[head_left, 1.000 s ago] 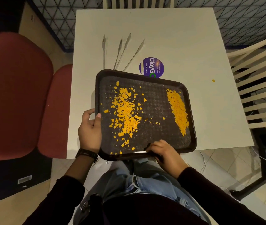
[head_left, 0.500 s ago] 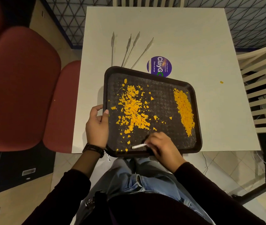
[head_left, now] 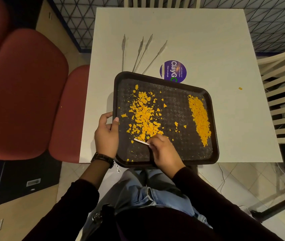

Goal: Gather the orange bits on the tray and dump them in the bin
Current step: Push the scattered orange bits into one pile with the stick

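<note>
Nearest, the right hand reaches over the near rim of the tray, its fingers closed on a thin white strip whose free end points left, at the near end of the bits. The left hand grips the tray's left rim — thumb on top, the other fingers curled round the edge — with a watch on that wrist. The tray sits on the white surface, its near edge overhanging toward the lap. On it the orange bits lie in two groups: a loose scatter left of centre and a tighter heap along the right side, with a few crumbs between. One stray bit lies on the surface, right of the tray. Just past the tray's far edge is a purple sticker, partly covered by the rim, and farther left four thin metal skewers fan out.
</note>
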Available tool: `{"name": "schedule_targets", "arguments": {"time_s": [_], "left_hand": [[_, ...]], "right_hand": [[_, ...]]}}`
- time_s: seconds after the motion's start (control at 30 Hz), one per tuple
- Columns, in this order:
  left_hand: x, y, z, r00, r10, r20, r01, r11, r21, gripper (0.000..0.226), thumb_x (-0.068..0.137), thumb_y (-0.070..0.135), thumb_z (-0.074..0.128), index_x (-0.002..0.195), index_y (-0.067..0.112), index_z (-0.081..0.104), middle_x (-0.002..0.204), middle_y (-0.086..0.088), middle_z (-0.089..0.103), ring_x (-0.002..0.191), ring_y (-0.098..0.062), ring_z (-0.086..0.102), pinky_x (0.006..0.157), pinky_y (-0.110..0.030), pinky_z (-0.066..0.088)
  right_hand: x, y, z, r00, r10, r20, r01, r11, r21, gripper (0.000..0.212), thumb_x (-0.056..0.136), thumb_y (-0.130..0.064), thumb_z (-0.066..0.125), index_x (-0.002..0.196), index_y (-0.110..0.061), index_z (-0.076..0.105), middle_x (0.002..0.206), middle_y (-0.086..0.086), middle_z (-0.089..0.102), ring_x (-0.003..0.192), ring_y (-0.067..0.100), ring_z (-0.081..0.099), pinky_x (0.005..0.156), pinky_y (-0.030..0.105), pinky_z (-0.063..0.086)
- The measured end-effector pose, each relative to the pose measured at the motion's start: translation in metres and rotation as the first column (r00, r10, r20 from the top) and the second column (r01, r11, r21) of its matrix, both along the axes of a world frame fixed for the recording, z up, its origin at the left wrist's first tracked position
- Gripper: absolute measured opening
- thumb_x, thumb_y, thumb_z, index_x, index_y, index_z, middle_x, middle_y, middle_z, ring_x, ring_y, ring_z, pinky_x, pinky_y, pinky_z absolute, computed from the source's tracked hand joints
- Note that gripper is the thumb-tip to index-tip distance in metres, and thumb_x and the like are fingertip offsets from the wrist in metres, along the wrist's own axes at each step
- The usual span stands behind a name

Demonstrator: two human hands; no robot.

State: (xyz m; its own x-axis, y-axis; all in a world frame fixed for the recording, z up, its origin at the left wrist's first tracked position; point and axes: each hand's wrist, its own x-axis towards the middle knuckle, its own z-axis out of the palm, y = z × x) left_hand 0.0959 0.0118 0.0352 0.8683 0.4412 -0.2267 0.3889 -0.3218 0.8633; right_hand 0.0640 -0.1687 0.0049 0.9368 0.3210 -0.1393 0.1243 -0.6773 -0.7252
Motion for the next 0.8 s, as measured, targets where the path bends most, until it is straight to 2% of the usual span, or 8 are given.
{"name": "schedule_targets", "arguments": {"time_s": [0.1, 0.2, 0.33, 0.5, 0.57, 0.67, 0.73, 0.8], "left_hand": [[0.000, 0.000, 0.000, 1.000, -0.006, -0.002, 0.006, 1.000, -0.009, 0.020, 0.094, 0.029, 0.051, 0.114, 0.024, 0.052, 0.071, -0.014, 0.063, 0.068, -0.026, 0.059, 0.064, -0.034, 0.048], [0.002, 0.000, 0.000, 1.000, -0.006, -0.006, 0.006, 1.000, 0.003, 0.021, 0.094, 0.029, 0.051, 0.115, 0.024, 0.053, 0.068, -0.009, 0.061, 0.067, -0.025, 0.059, 0.063, -0.031, 0.045], [0.002, 0.001, 0.000, 1.000, 0.000, -0.009, 0.000, 1.000, 0.007, 0.022, 0.095, 0.030, 0.051, 0.116, 0.025, 0.053, 0.074, -0.018, 0.064, 0.070, -0.030, 0.060, 0.065, -0.035, 0.048], [0.000, -0.001, -0.002, 1.000, 0.003, -0.013, -0.002, 0.999, 0.035, 0.024, 0.095, 0.030, 0.050, 0.117, 0.023, 0.052, 0.061, 0.000, 0.055, 0.060, -0.018, 0.053, 0.056, -0.025, 0.041], [0.000, -0.002, -0.002, 1.000, 0.003, -0.013, -0.003, 0.999, 0.042, 0.024, 0.095, 0.030, 0.050, 0.118, 0.022, 0.052, 0.060, 0.001, 0.052, 0.058, -0.016, 0.049, 0.055, -0.025, 0.039], [0.001, -0.002, -0.001, 1.000, -0.003, -0.006, 0.004, 0.998, 0.058, 0.024, 0.095, 0.030, 0.050, 0.117, 0.023, 0.053, 0.062, -0.004, 0.052, 0.061, -0.021, 0.050, 0.056, -0.027, 0.039], [0.002, -0.001, -0.001, 1.000, -0.003, -0.004, 0.003, 0.999, 0.050, 0.023, 0.094, 0.030, 0.050, 0.116, 0.023, 0.053, 0.067, -0.013, 0.059, 0.064, -0.029, 0.055, 0.059, -0.032, 0.044], [0.003, -0.001, -0.002, 1.000, 0.006, -0.002, -0.006, 0.999, 0.036, 0.022, 0.094, 0.030, 0.051, 0.115, 0.024, 0.054, 0.076, -0.021, 0.065, 0.072, -0.035, 0.061, 0.065, -0.039, 0.050]], "right_hand": [[0.001, -0.011, 0.005, 0.998, 0.061, -0.003, -0.061, 0.998, -0.002, 0.015, 0.089, -0.006, 0.049, 0.092, -0.012, 0.062, 0.095, 0.006, 0.062, 0.088, 0.024, 0.050, 0.077, 0.037, 0.042], [-0.002, -0.027, 0.004, 0.982, 0.187, -0.005, -0.187, 0.980, -0.075, 0.014, 0.089, -0.013, 0.049, 0.089, -0.018, 0.062, 0.091, 0.002, 0.065, 0.083, 0.024, 0.051, 0.073, 0.041, 0.044], [-0.005, -0.044, 0.000, 0.967, 0.252, -0.039, -0.255, 0.962, -0.100, 0.016, 0.090, -0.020, 0.052, 0.094, -0.024, 0.067, 0.094, -0.003, 0.068, 0.088, 0.021, 0.054, 0.075, 0.040, 0.047], [-0.007, -0.021, 0.009, 0.959, 0.283, 0.014, -0.282, 0.958, -0.056, 0.027, 0.086, -0.017, 0.046, 0.096, -0.017, 0.071, 0.088, 0.005, 0.068, 0.078, 0.023, 0.057, 0.067, 0.028, 0.041], [-0.009, -0.002, 0.011, 0.957, 0.287, 0.047, -0.285, 0.958, -0.040, 0.030, 0.084, -0.018, 0.044, 0.095, -0.014, 0.072, 0.086, 0.007, 0.067, 0.076, 0.025, 0.057, 0.066, 0.027, 0.041], [-0.011, 0.017, 0.012, 0.964, 0.246, 0.100, -0.243, 0.969, -0.037, 0.023, 0.085, -0.011, 0.049, 0.094, -0.010, 0.070, 0.085, 0.010, 0.065, 0.076, 0.028, 0.057, 0.067, 0.027, 0.044], [-0.010, 0.022, 0.013, 0.984, 0.158, 0.083, -0.157, 0.987, -0.014, 0.019, 0.085, -0.006, 0.053, 0.096, -0.006, 0.068, 0.085, 0.013, 0.064, 0.077, 0.032, 0.057, 0.065, 0.036, 0.051], [-0.009, 0.019, 0.015, 0.995, 0.085, 0.045, -0.086, 0.996, 0.014, 0.023, 0.089, -0.012, 0.047, 0.097, -0.004, 0.067, 0.085, 0.014, 0.062, 0.079, 0.032, 0.057, 0.065, 0.043, 0.052]]}}
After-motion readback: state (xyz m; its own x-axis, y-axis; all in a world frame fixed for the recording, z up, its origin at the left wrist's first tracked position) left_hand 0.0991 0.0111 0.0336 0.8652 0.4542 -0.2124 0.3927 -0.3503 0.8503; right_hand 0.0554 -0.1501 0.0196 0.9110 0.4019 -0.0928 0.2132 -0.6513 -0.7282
